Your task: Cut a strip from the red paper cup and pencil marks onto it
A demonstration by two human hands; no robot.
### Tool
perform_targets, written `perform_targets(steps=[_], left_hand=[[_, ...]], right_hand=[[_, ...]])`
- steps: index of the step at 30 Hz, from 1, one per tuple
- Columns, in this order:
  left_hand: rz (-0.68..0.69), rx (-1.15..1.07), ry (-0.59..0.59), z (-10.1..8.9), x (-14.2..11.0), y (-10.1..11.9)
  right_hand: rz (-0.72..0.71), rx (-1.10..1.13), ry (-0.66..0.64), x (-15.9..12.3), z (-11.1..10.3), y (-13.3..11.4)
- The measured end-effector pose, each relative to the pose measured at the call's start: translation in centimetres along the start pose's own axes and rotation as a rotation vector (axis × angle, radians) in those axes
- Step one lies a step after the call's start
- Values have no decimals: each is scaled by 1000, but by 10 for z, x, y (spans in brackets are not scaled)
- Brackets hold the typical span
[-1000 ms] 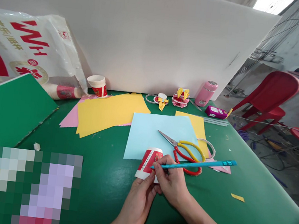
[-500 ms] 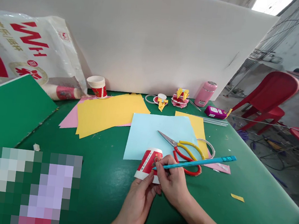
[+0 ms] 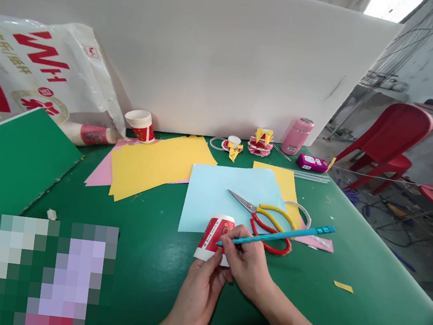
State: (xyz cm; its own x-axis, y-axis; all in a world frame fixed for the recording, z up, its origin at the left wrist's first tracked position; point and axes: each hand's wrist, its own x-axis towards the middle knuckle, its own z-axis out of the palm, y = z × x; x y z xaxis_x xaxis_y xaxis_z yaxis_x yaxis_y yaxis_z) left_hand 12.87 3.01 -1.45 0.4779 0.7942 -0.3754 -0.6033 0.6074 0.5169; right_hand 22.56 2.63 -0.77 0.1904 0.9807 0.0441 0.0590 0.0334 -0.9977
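My left hand [image 3: 202, 286] is closed around the lower part of a red and white paper cup [image 3: 213, 233], its thumb on the printed side. In my right hand [image 3: 248, 260] a blue pencil [image 3: 282, 236] is pinched near its point, the tip at the cup's red side. Whether the tip presses on the cup I cannot tell. Just beyond the hands, scissors [image 3: 252, 207] with one yellow and one red handle lie with blades apart on a light blue paper sheet [image 3: 213, 193].
Yellow sheets [image 3: 157, 161] overlap pink paper [image 3: 100, 175] at the back left. Another paper cup [image 3: 141, 125], small paper crafts [image 3: 261, 142], a pink bottle [image 3: 298, 136] and a purple pack [image 3: 312, 163] line the white board [image 3: 228, 59]. A tape roll [image 3: 307, 217] lies right of the scissors.
The pencil and my right fingers have shifted slightly left, the tip moving across the cup's red side. My left hand and the cup have hardly moved.
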Motion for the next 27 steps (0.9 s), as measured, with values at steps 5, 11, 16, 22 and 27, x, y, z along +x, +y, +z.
perform_targets(steps=[5,11,16,22,27], left_hand=[[-8,-9,-12,1,-1,1],[-3,2,-28,0,-1,1],[-3,8,-20,-2,0,0],[-4,49,-19,-1,0,2],[2,37,-9,-1,1,2]], right_hand=[[-13,-3,-3,2,1,1],[-22,-35,-14,1,0,2],[-51,-133,19,2,-2,1],[-24,-159,5,2,-4,4],[-38,-209,43,1,-5,5]])
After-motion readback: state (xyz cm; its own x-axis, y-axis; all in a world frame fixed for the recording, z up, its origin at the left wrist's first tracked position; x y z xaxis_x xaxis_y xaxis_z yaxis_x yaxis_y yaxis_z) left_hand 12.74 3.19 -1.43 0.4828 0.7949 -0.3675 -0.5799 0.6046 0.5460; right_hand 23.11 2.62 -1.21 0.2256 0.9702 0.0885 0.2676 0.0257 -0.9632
